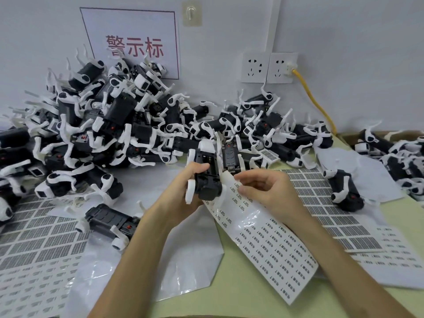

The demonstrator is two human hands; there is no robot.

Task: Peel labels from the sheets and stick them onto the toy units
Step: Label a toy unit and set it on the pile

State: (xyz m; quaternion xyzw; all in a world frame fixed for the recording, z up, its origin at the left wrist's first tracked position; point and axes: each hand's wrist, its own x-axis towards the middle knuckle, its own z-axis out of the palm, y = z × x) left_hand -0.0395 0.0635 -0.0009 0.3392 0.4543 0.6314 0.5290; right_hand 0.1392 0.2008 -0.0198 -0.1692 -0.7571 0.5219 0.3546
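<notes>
Toy unit (207, 180) gripped in our left hand (183, 196), we seem mid-peel, right hand (263, 189) pinching the label sheet (275, 244); sticking follows.

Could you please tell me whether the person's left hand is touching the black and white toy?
Touching. The head view shows the left hand wrapped round the toy, its thumb lying across the black body.

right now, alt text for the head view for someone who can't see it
A person's left hand grips a black-and-white toy unit while the right hand pinches a label sheet; a pile of more units lies behind.
</notes>
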